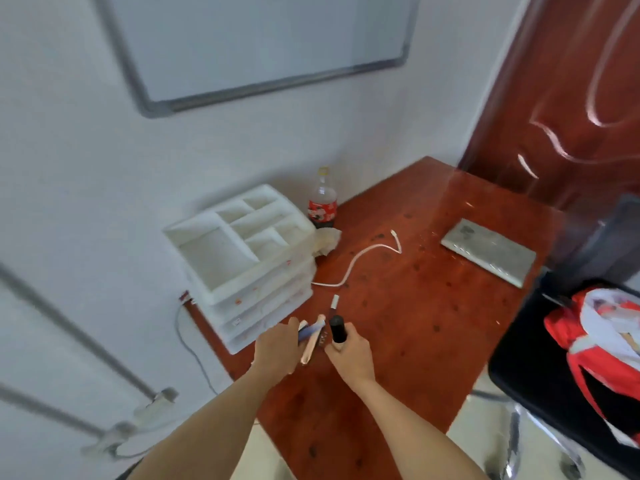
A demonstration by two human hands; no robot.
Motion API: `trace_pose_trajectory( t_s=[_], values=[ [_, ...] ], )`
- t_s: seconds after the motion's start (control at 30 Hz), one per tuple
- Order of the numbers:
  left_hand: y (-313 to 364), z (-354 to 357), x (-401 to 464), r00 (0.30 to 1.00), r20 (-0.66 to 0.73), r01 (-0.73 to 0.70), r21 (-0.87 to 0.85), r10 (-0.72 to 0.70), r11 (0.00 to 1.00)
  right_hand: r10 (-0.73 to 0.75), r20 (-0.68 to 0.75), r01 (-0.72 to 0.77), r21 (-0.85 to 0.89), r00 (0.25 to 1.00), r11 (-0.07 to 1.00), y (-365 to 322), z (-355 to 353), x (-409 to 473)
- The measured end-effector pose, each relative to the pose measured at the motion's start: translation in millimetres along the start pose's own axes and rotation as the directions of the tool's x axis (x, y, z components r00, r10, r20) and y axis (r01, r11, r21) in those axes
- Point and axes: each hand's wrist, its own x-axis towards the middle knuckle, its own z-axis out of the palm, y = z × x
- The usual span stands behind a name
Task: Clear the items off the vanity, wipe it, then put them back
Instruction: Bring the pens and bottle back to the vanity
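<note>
My left hand (277, 351) grips a bunch of slim cosmetic tubes (311, 337), one rose-gold, one blue and white, above the red-brown vanity top (415, 323). My right hand (349, 351) grips a black-capped bottle (337, 329) right beside them. A small white and dark stick (333, 304) lies on the vanity just beyond both hands. The white drawer organiser (242, 258) stands at the back left with its top compartments bare. A white cable (360, 261) curls across the middle. A cola bottle (322, 199) stands by the wall with a crumpled tissue (325, 240) at its foot.
A grey flat device (488, 251) lies at the vanity's right edge. A black chair (554, 358) with a red and white bag (602, 344) stands to the right. A whiteboard (259, 43) hangs on the wall, and a wooden door (561, 98) is at the back right.
</note>
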Motion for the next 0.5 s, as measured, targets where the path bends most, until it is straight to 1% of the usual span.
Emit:
trace_pose_trajectory(
  t_s=[0.03,0.1,0.13,0.2,0.27,0.33,0.4,0.5],
  values=[
    [-10.3,-5.5,-10.6,0.997,-0.021,0.077,-0.023,-0.077,0.997,-0.063,0.050,0.064,-0.015,0.997,0.998,-10.5,3.9,-2.0],
    [-32.6,-18.7,-38.1,0.966,-0.076,0.243,-0.061,-0.247,0.968,-0.198,0.142,0.206,-0.042,0.970,0.978,-35.8,14.1,-9.6],
    [-43.8,-25.5,-55.8,0.941,-0.089,0.320,-0.070,-0.325,0.945,-0.257,0.181,0.271,-0.055,0.949,0.961,-49.2,21.7,-15.5],
    [-69.9,-38.3,-97.1,0.870,-0.107,0.474,-0.092,-0.482,0.876,-0.365,0.258,0.393,-0.064,0.895,0.918,-81.8,43.4,-33.3],
    [-98.2,-49.7,-141.4,0.758,-0.125,0.618,-0.178,-0.640,0.766,-0.439,0.342,0.475,-0.025,0.831,0.880,-116.2,71.8,-57.7],
    [-125.5,-61.4,-190.5,0.615,-0.139,0.725,-0.288,-0.776,0.626,-0.507,0.432,0.545,0.041,0.746,0.837,-150.1,103.4,-89.2],
    [-150.8,-73.1,-245.9,0.475,-0.150,0.788,-0.367,-0.867,0.495,-0.583,0.491,0.620,0.106,0.648,0.777,-183.2,135.3,-128.1],
    [-181.3,-88.3,-336.3,0.272,-0.192,0.836,-0.437,-0.943,0.331,-0.656,0.569,0.658,0.247,0.496,0.711,-228.1,182.8,-196.0]
  ],
)
